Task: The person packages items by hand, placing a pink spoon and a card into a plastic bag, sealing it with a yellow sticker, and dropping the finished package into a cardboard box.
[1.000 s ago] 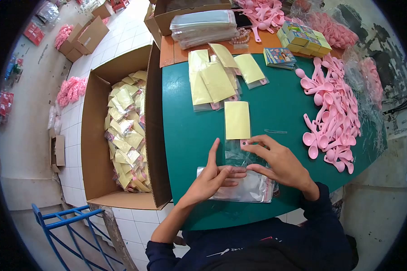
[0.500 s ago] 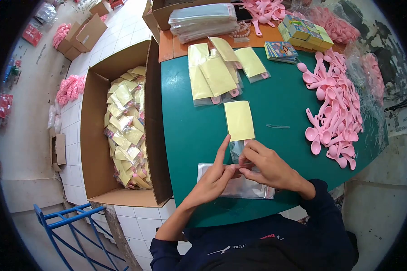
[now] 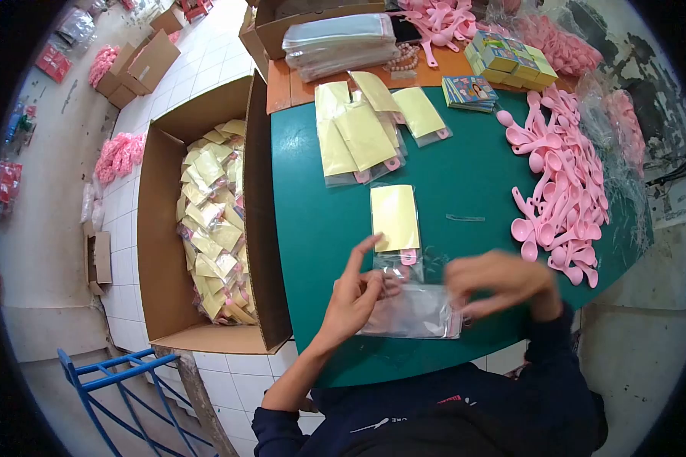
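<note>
A clear plastic bag (image 3: pixel 400 268) holding a pale yellow card (image 3: pixel 395 221) and a pink spoon, whose handle end (image 3: pixel 408 256) shows, lies on the green table. My left hand (image 3: pixel 349 298) has its thumb and lower fingers closed at the bag's near end, while its index finger stretches up along the card's lower left corner. Beneath and beside it is a stack of flat clear bags (image 3: pixel 423 312). Smeared by motion, my right hand (image 3: pixel 499 282) is over the right edge of that stack, apart from the left; what its fingers hold is not visible.
Packed yellow-card bags (image 3: pixel 362 141) lie further back. Pink spoons (image 3: pixel 560 175) are heaped at right, near small booklets (image 3: pixel 469 93). A cardboard box (image 3: pixel 270 228) full of packets stands left of the table (image 3: pixel 305 251). A thin clear strip (image 3: pixel 465 218) lies mid-table. A blue metal frame (image 3: pixel 122 365) is lower left.
My right hand has parted from my left and swung right, off the bag's near end. The bag has shifted slightly down and left, uncovering the pink handle end.
</note>
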`<state>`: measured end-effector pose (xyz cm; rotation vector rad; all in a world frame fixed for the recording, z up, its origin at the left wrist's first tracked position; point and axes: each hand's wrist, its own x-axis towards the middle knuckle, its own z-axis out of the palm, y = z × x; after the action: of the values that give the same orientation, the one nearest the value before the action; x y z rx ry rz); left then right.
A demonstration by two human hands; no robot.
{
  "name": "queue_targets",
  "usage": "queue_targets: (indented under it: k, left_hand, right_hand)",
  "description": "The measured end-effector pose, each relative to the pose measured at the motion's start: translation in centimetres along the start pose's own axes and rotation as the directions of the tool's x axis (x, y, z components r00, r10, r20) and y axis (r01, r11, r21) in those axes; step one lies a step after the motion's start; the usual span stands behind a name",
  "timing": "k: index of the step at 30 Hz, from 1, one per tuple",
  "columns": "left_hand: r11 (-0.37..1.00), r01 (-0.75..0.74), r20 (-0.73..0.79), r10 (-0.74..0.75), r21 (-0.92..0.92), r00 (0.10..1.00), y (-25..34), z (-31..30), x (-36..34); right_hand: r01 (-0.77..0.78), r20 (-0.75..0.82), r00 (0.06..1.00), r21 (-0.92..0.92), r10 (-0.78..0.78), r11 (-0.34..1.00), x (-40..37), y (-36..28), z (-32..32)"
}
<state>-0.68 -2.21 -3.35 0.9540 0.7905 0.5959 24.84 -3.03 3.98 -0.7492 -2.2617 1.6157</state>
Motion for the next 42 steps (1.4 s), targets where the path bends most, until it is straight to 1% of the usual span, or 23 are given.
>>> queue_targets:
  k: [1, 2, 3, 4, 5, 6, 7, 8, 9, 10, 11, 13, 14, 16, 19, 22, 25, 28, 31, 32, 35, 40, 42]
  left_hand:
    - [1.0, 0.015, 0.039, -0.015, 0.002, 0.999, 0.1, 0.0, 0.0]
    - [0.999, 0.033, 0.079, -0.033, 0.003, 0.996, 0.2, 0.1, 0.0]
    - [0.999, 0.048, 0.12, -0.048, 0.004, 0.992, 0.4, 0.2, 0.0]
    - [0.996, 0.048, 0.116, -0.056, 0.075, 0.992, 0.8, 0.1, -0.2]
    - [0.997, 0.058, 0.127, -0.064, 0.053, 0.99, 0.7, 0.1, -0.2]
    - [0.997, 0.065, 0.137, -0.068, 0.029, 0.988, 0.6, 0.0, -0.1]
    - [0.998, 0.07, 0.146, -0.069, 0.003, 0.987, 0.5, 0.1, 0.0]
    - [0.999, 0.046, 0.136, -0.048, 0.017, 0.99, 0.7, 0.2, -0.1]
    - [0.999, 0.014, 0.124, -0.018, 0.031, 0.992, 1.1, 0.3, -0.1]
    - [0.999, -0.003, 0.109, -0.002, 0.044, 0.994, 1.2, 0.4, -0.3]
    - [0.999, 0.0, 0.1, -0.004, 0.042, 0.995, 1.2, 0.5, -0.3]
    - [0.999, 0.01, 0.082, -0.014, 0.051, 0.997, 1.2, 0.4, -0.2]
    - [0.999, -0.008, 0.082, 0.005, 0.031, 0.997, 0.8, 0.4, -0.2]
    - [0.999, -0.045, 0.088, 0.046, -0.005, 0.995, -0.1, 0.3, -0.2]
    - [0.998, 0.059, 0.136, -0.056, -0.018, 0.989, 1.1, 0.2, -0.7]
    - [0.974, 0.223, 0.221, -0.211, -0.031, 0.952, 2.6, -0.2, -1.0]
    - [0.929, -0.024, 0.055, 0.004, 0.37, 0.998, 2.3, 0.0, -1.1]
    - [0.855, -0.095, -0.042, 0.135, 0.51, 0.99, 2.1, 1.4, -0.5]
    - [0.74, -0.208, 0.016, 0.258, 0.64, 0.966, 1.1, 0.9, 0.3]
    - [0.758, -0.199, -0.013, 0.264, 0.621, 0.965, 1.0, 1.1, 0.3]
    - [0.799, -0.181, -0.082, 0.275, 0.573, 0.958, 0.8, 1.4, 0.5]
    - [0.751, -0.228, -0.065, 0.339, 0.619, 0.938, 1.3, 1.1, 0.4]
    - [0.808, -0.207, -0.097, 0.309, 0.551, 0.946, 1.3, 1.0, 0.4]
  right_hand:
    - [0.109, -0.061, 0.992, -0.014, -0.11, 0.994, -2.5, 1.1, -2.5]
    - [0.119, -0.207, 0.97, -0.031, -0.123, 0.992, -5.9, 1.7, -5.7]
    - [-0.004, -0.502, 0.853, 0.263, 0.14, 0.965, -10.4, 2.1, -7.5]
    - [-0.204, -0.613, 0.754, 0.122, 0.236, 0.971, -13.1, 1.9, -11.6]
    - [-0.423, -0.839, 0.437, 0.128, 0.325, 0.897, -16.4, 3.8, -14.9]
    - [-0.694, -0.856, 0.352, 0.032, 0.378, 0.719, -19.1, 5.3, -15.3]
    - [-0.888, -0.882, 0.258, -0.055, 0.395, 0.456, -21.6, 7.1, -15.7]
    - [-0.983, -0.911, 0.163, -0.12, 0.378, 0.136, -23.4, 8.4, -15.9]
    - [-0.968, -0.944, 0.085, -0.154, 0.319, -0.2, -24.2, 8.7, -16.2]
    - [-0.926, -0.949, 0.265, -0.201, 0.172, 0.319, -17.6, 6.8, -12.3]
    - [-0.619, -0.902, 0.432, -0.283, 0.016, 0.733, -10.9, 4.7, -8.4]
    - [-0.362, -0.708, 0.696, -0.202, 0.119, 0.91, -3.4, 2.6, -2.4]
    - [-0.32, -0.617, 0.782, -0.28, 0.086, 0.905, -0.8, 1.8, -0.2]
    - [-0.311, -0.611, 0.792, -0.41, -0.005, 0.857, 1.9, 1.6, 3.1]
    - [-0.218, -0.553, 0.83, -0.44, -0.071, 0.871, 2.7, 3.4, 3.9]
    - [-0.139, -0.62, 0.773, -0.365, -0.129, 0.921, 2.2, 3.7, 3.4]
    - [-0.121, -0.633, 0.767, -0.299, -0.102, 0.946, 1.8, 4.0, 2.9]
    - [-0.116, -0.632, 0.774, -0.221, -0.052, 0.968, 1.5, 4.1, 2.6]
    - [-0.118, -0.647, 0.763, -0.151, -0.008, 0.982, 1.5, 4.2, 2.5]
    - [-0.123, -0.656, 0.754, -0.131, 0.007, 0.984, 1.4, 4.1, 2.5]
    - [-0.137, -0.685, 0.691, 0.188, 0.229, 0.973, 2.1, 3.4, 2.9]
    - [-0.186, -0.641, 0.737, 0.113, 0.215, 0.976, 1.8, 4.2, 2.8]
    - [-0.146, -0.635, 0.745, 0.146, 0.206, 0.978, 1.8, 4.0, 2.9]
